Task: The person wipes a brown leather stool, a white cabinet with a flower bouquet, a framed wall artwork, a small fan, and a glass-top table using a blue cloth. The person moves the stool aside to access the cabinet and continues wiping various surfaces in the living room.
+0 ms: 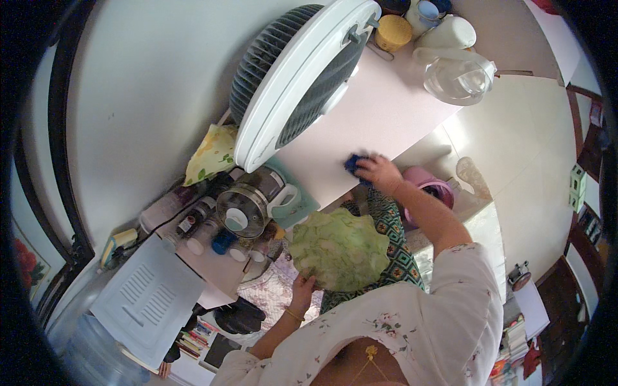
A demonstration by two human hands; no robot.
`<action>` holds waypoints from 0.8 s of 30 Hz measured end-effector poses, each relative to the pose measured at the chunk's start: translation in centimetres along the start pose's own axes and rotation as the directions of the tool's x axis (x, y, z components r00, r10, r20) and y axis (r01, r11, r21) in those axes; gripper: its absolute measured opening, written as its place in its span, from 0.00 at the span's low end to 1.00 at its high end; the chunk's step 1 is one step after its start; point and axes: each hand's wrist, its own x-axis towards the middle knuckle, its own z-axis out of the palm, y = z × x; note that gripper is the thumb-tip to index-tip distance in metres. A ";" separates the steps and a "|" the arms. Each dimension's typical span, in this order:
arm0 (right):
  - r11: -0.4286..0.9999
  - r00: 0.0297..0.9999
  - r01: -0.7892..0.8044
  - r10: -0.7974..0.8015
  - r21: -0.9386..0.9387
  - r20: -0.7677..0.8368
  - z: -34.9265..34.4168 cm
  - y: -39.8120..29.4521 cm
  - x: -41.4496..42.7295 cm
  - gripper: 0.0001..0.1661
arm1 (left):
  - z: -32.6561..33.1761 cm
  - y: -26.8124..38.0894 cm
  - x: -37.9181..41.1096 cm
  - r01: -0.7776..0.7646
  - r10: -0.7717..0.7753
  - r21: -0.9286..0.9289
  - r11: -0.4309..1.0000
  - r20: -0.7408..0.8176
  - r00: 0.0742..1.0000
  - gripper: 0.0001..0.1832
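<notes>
My left hand (302, 295) grips the near-left edge of a round, scalloped mat (340, 248), green and marbled. The mat is over my lap, in front of patterned green trousers (393, 231). My right hand (381, 172), blurred, is on a dark blue cloth (355, 164) at the front part of the pale pink tabletop (386, 116). Part of the cloth hangs below the fingers. Between the hands and the wall, a glass kettle (246, 207) with a white handle stands near a teal mat (299, 207).
A large fan (299, 82) leans over the tabletop's back side. Near the far end stand a clear plastic pitcher (456, 79) and a yellow-lidded jar (393, 33). Several small bottles (195, 217) crowd beside the kettle. Below my right arm is a pink bucket (429, 186).
</notes>
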 end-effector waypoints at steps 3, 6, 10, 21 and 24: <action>0.963 0.886 -0.241 0.270 0.122 -0.376 0.4 8.5 3.7 0.19 | -1.3 0.3 0.2 -0.010 0.009 0.029 1.000 0.034 0.999 0.15; 0.755 0.587 -0.649 0.574 0.092 -0.572 -4.9 14.0 7.7 0.27 | -1.3 0.7 0.1 -0.018 0.017 0.041 0.999 0.023 1.000 0.15; 0.711 0.595 -0.701 0.623 0.050 -0.508 -2.1 9.7 9.5 0.23 | -1.7 0.2 0.7 -0.053 0.052 0.020 0.998 0.035 0.998 0.15; 0.964 0.866 -0.264 0.245 0.018 -0.436 -3.1 3.8 10.8 0.19 | -1.3 0.3 -0.6 -0.074 0.070 0.053 0.996 0.073 0.995 0.17; 0.911 0.854 -0.409 0.361 -0.053 -0.375 -3.4 5.2 15.6 0.24 | -1.7 0.0 -0.3 -0.093 0.087 0.093 0.991 0.062 0.994 0.16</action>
